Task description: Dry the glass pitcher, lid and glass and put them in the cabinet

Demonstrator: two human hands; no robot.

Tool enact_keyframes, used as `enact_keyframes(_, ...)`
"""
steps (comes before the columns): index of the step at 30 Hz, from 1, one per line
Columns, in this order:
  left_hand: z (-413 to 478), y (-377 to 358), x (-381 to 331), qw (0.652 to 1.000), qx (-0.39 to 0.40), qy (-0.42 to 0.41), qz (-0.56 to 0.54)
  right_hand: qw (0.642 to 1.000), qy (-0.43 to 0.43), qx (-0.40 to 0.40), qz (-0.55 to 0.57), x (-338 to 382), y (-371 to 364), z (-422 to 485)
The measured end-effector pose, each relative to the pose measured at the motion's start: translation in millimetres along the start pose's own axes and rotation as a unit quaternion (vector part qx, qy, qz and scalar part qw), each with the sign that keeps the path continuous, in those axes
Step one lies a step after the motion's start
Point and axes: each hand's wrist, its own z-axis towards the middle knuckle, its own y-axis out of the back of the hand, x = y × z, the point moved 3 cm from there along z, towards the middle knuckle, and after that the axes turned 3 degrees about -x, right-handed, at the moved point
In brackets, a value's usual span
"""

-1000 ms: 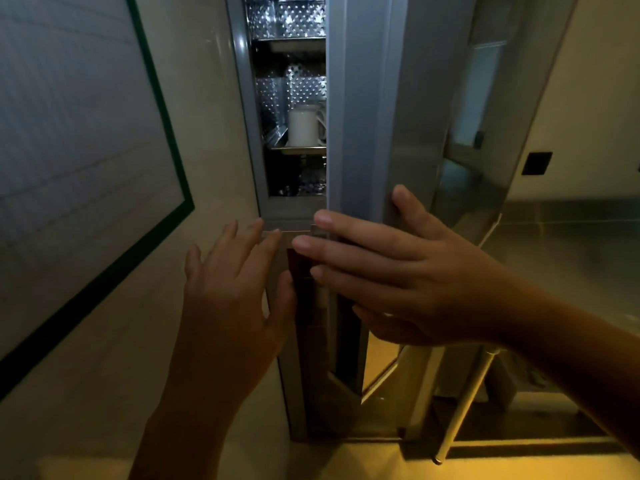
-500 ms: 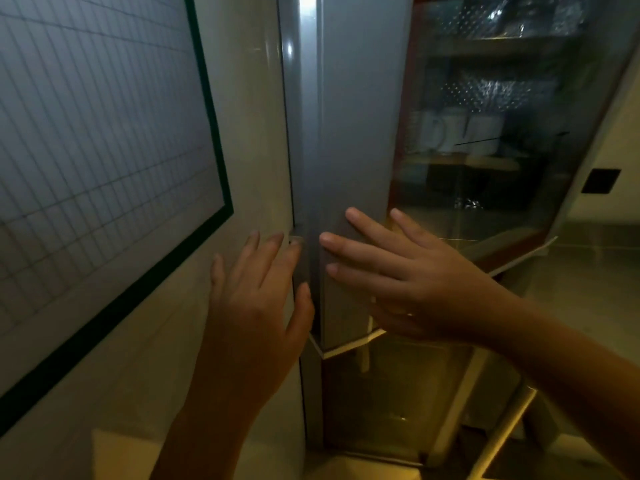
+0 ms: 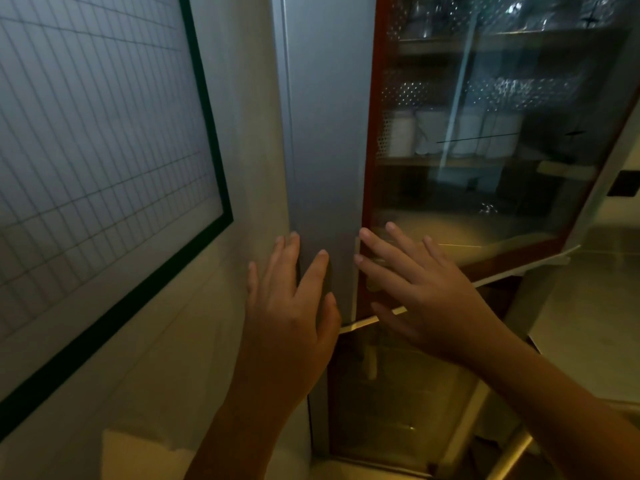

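We pressed our left hand (image 3: 287, 306) and right hand (image 3: 426, 292) flat — fingers straight, empty — on the cabinet (image 3: 325, 133). Storing seemed finished (shelves (image 3: 450, 161) too blurry to confirm).

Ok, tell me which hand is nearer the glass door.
Right. The right hand lies against the glass door; the left hand rests on the grey panel beside it.

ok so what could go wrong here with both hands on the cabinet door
Fingertips of the left hand sit at the seam beside the door's grey edge; they could get pinched if it isn't fully shut. Straight fingers of the right hand reach onto the glass pane, so a hard push may stress the glass. A shove could also rattle the white mugs inside.
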Motion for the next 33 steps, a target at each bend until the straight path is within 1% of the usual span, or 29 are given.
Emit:
enact_keyframes(6, 3, -12, -3, 1.000, -0.018, -0.012, 0.002, 0.998, -0.055, -0.011, 0.024, -4, -14, 1)
enact_keyframes(12, 12, -30, -1, 0.999, 0.001, -0.025, 0.021, 0.995, -0.086, -0.027, 0.052, -16, -29, 5)
enact_keyframes(16, 19, -46, 2, 0.999, 0.004, -0.025, 0.020, 0.995, -0.101, -0.017, 0.021, -30, -48, 6)
enact_keyframes(21, 32, -82, 0, 0.999, 0.028, -0.037, 0.014, 0.993, -0.113, -0.007, -0.014, -51, -69, 6)
enact_keyframes(24, 41, -105, -1, 0.998, 0.036, -0.050, 0.019, 0.992, -0.120, -0.008, -0.025, -63, -82, 6)
enact_keyframes(33, 68, -165, 11, 0.995, 0.068, -0.053, 0.056, 0.991, -0.126, -0.033, -0.044, -96, -112, 14)
